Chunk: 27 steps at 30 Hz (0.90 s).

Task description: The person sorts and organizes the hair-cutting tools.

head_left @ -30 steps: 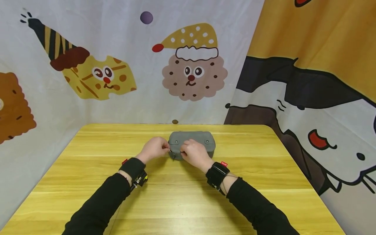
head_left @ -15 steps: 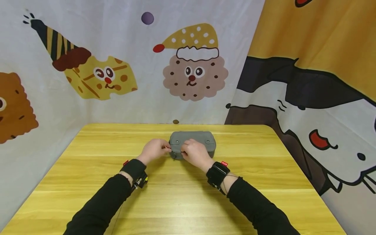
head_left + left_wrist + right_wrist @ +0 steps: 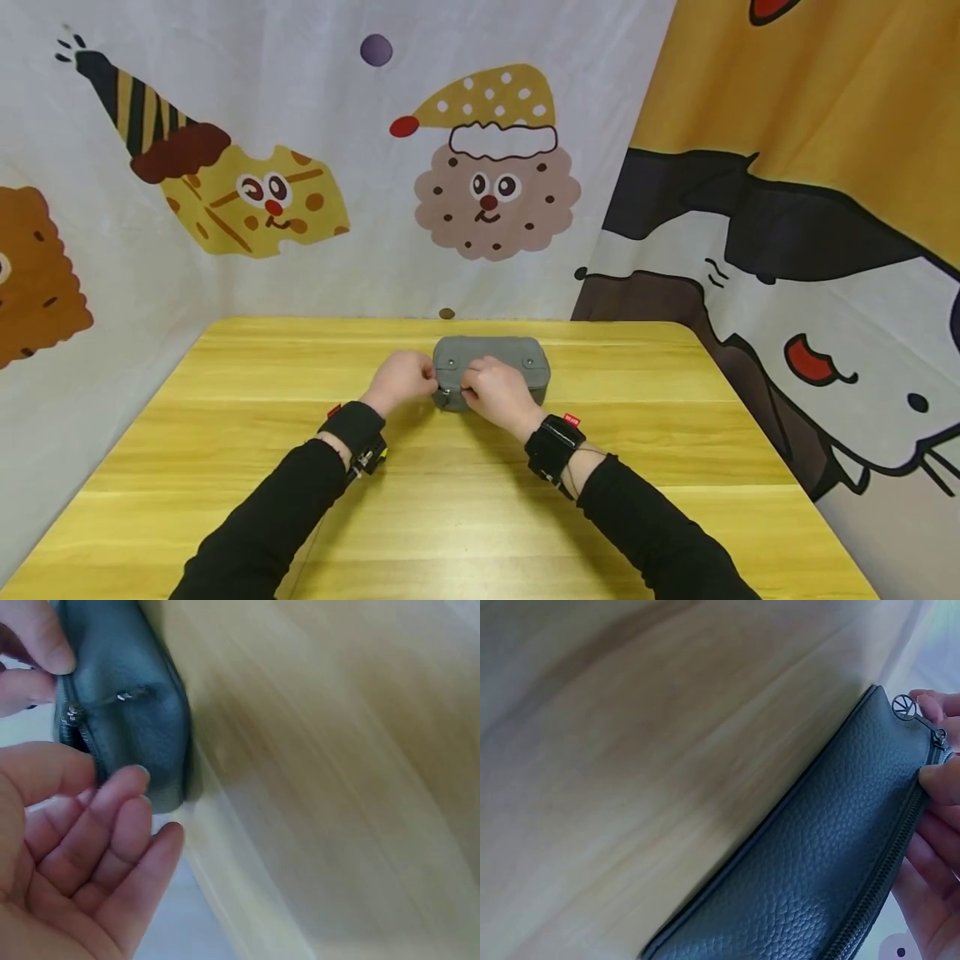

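Note:
A grey pebbled-leather zip pouch (image 3: 491,350) lies at the far middle of the table, two small studs on its top. At its left end my left hand (image 3: 401,379) pinches the zip edge between thumb and finger, the other fingers loosely curled in the left wrist view. My right hand (image 3: 498,392) grips the front edge, its thumb (image 3: 941,784) pressed beside the zip teeth. Between the hands sits the zip slider (image 3: 73,714), its round openwork pull (image 3: 904,706) hanging over the pouch's side. A short dark gap shows in the zip on the left hand's side of the slider.
The wooden table (image 3: 465,517) runs back to a cartoon-printed curtain (image 3: 315,283), which also closes in both sides. Black wristbands with small cameras (image 3: 555,450) sit on both wrists, and a thin cable hangs by the left forearm.
My left forearm and wrist have shifted slightly to the right, with the fingers still at the pouch's left end. The right hand and the pouch hold their places.

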Available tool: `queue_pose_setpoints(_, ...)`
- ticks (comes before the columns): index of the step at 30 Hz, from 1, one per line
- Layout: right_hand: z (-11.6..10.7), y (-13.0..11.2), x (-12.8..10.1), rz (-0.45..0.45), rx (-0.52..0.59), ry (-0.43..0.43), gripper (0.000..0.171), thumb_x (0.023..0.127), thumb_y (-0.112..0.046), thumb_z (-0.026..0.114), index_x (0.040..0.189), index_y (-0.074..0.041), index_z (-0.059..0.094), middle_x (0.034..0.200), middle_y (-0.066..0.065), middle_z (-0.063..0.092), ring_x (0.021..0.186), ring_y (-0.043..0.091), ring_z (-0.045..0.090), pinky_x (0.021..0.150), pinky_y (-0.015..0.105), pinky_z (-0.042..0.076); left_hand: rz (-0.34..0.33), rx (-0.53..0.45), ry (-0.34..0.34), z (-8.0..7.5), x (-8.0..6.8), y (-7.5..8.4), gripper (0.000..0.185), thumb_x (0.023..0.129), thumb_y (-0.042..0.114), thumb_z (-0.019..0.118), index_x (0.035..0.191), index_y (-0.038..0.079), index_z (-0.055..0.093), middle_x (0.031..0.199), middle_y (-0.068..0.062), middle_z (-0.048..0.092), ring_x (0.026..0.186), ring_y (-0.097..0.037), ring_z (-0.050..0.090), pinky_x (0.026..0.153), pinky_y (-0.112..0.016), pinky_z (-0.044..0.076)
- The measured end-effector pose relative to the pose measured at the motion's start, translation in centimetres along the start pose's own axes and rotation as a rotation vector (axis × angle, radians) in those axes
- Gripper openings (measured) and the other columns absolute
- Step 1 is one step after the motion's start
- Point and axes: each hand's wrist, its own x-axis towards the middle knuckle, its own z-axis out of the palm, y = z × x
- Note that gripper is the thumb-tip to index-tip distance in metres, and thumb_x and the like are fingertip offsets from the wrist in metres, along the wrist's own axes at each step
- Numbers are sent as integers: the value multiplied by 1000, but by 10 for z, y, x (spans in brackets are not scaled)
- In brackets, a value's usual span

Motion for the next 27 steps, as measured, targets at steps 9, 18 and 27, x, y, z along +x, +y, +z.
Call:
queue_pose_setpoints(9, -2, 0, -2, 4, 17, -9, 7, 84, -10, 78, 85, -15, 72, 84, -2, 63, 79, 16, 58, 70, 25, 51, 16, -109, 7, 1, -7, -6, 16, 92, 4, 62, 76, 8, 66, 69, 1, 55, 59, -14, 41, 64, -33, 37)
queue_pose_setpoints(18, -2, 1, -2, 2, 11, 8, 10, 83, -11, 80, 86, -15, 72, 84, -2, 63, 80, 16, 58, 70, 26, 52, 55, -94, 1, -2, -11, -8, 6, 88, 1, 71, 92, 5, 74, 86, -5, 70, 78, -20, 65, 73, -37, 55)
queue_pose_setpoints(27, -3, 0, -1, 3, 29, -7, 10, 84, -9, 79, 86, -16, 72, 84, -2, 63, 79, 16, 58, 70, 26, 51, 301, 222, 143, 5, -13, -8, 12, 78, 3, 83, 82, 10, 74, 87, -5, 60, 76, -20, 57, 68, -31, 51)
